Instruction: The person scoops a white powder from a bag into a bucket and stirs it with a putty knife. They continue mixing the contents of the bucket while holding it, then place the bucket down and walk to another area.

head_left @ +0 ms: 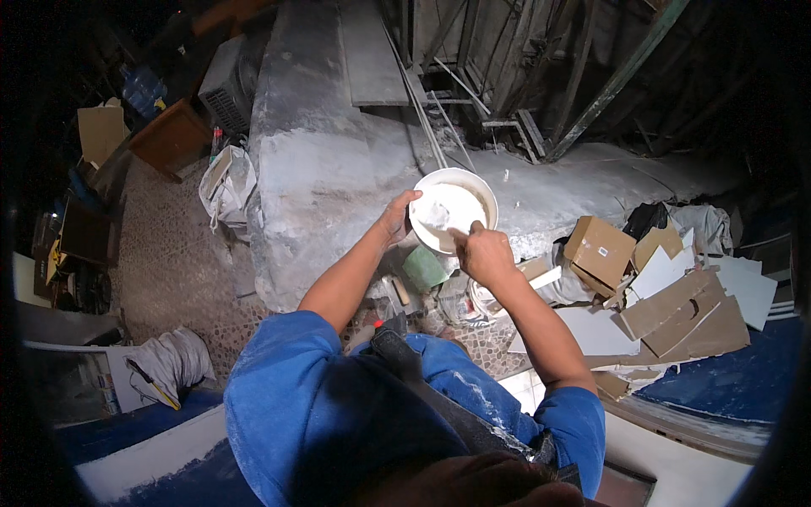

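Observation:
A round white bucket (454, 172) is in front of me, with white powder or paste (466, 205) inside. My left hand (395, 219) grips the bucket's left side, its thumb over the rim. At the near right rim, my right hand (488, 255) is closed around the handle of a tool that reaches into the white material. A pale, blade-like patch shows there, but most of the tool is hidden, so its exact kind is unclear. Below the bucket lie a green piece (425, 268) and a short wooden handle (400, 291).
Cardboard boxes (600, 252) and torn board pieces (676, 321) pile up at the right. A white sack (228, 188) stands by the grey concrete slab (312, 182) at the left. Metal frames and a slanting green pole (621, 80) rise at the back.

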Demonstrator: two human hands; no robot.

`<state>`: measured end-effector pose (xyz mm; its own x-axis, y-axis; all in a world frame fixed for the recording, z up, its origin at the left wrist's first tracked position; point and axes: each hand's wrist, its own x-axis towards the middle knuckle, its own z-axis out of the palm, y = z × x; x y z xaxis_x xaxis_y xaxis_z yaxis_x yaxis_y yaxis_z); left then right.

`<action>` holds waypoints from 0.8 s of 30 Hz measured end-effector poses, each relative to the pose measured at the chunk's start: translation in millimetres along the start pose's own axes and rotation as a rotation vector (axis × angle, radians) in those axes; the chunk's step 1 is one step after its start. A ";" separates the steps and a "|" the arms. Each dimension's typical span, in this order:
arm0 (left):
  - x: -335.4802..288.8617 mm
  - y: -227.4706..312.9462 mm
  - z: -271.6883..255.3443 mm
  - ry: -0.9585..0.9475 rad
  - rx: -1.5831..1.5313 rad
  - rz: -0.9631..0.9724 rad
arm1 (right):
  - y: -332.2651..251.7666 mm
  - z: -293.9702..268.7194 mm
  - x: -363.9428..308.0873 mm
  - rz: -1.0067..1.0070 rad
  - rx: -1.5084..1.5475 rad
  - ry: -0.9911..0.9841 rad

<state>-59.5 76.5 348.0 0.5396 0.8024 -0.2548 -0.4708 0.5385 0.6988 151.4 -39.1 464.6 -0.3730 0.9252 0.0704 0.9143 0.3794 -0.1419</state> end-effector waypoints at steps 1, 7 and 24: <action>1.6 -2.5 -0.6 0.012 0.000 -0.007 | 0.9 2.3 5.2 0.053 -0.018 0.032; -6.7 9.2 -3.6 0.077 0.059 0.037 | -13.3 -10.5 3.7 0.011 0.035 -0.021; 8.8 36.5 -23.0 0.016 0.329 -0.058 | -36.2 -4.9 1.8 0.061 0.079 0.040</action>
<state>-87.9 109.1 355.9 0.5467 0.7781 -0.3094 -0.1878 0.4740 0.8603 118.4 -51.2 474.7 -0.3092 0.9459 0.0988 0.9191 0.3239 -0.2246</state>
